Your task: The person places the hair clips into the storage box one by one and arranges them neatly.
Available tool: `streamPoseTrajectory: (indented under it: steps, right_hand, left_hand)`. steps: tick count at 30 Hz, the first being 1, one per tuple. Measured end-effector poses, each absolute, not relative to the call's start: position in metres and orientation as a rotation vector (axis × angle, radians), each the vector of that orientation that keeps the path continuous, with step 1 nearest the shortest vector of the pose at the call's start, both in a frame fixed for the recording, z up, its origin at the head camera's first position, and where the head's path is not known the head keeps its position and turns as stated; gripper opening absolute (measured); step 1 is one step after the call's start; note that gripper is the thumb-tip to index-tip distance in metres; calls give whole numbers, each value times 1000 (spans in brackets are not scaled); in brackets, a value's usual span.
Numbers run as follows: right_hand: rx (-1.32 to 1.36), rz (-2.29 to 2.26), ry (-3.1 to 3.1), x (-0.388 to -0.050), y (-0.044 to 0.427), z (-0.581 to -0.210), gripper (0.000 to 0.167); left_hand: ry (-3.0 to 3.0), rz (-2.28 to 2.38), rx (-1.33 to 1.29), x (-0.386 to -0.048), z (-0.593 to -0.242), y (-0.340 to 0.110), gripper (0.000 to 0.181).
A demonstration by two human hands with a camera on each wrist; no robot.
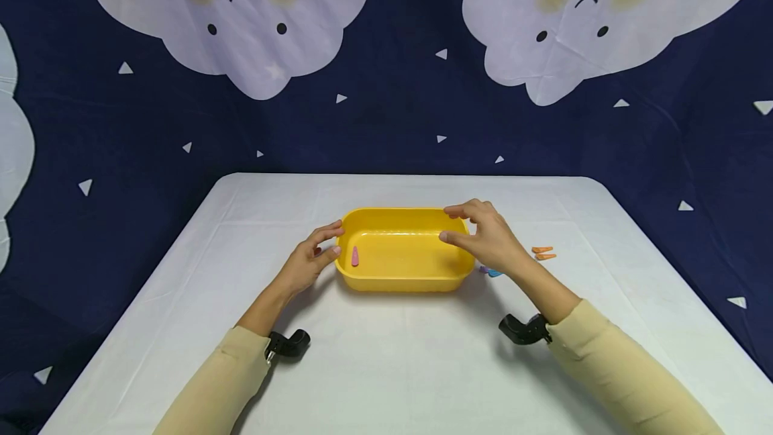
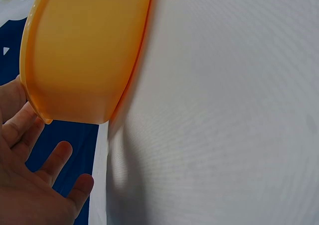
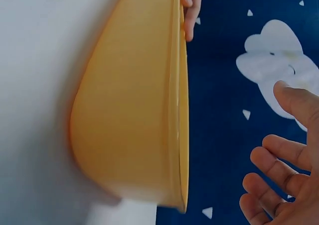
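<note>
A yellow plastic basin point(image 1: 404, 284) with a rim stands on the white-covered table. One small pink clip-like piece point(image 1: 355, 256) lies inside it near the left end. At the left end of the basin my left hand point(image 1: 306, 262) touches the rim with its thumb and front fingertips; the lower fingers point(image 2: 57, 158) are spread away from the wall. My right hand point(image 1: 488, 237) hovers at the right end, thumb and fingers apart, with nothing between them. In the right wrist view a gap shows between its fingers point(image 3: 264, 160) and the basin.
To the right of the basin lie two small orange pieces point(image 1: 543, 256). Close to its right end, partly hidden by my right hand, are a blue piece point(image 1: 494, 273) and a purple piece point(image 1: 484, 269). A dark blue cloth point(image 1: 398, 126) with clouds hangs behind the table point(image 1: 398, 368).
</note>
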State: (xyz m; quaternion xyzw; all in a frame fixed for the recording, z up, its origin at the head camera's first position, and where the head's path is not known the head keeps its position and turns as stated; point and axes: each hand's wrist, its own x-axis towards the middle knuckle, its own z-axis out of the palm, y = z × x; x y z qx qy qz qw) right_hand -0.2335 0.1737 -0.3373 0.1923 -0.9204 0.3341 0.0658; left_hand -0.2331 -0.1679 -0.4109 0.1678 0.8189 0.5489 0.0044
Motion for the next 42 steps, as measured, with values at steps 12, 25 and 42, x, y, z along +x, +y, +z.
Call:
streamPoseTrajectory:
  steps: [12, 25, 42]
  right_hand:
    - [378, 958, -2837, -243, 211, -352, 53]
    - [271, 890, -2887, -253, 230, -374, 60]
    - [221, 821, -2943, -269, 241, -405, 61]
  left_hand:
    - [2577, 1709, 532, -233, -412, -168, 39]
    - [2574, 1714, 525, -233, -411, -168, 39]
    - [2566, 1722, 508, -232, -411, -168, 39]
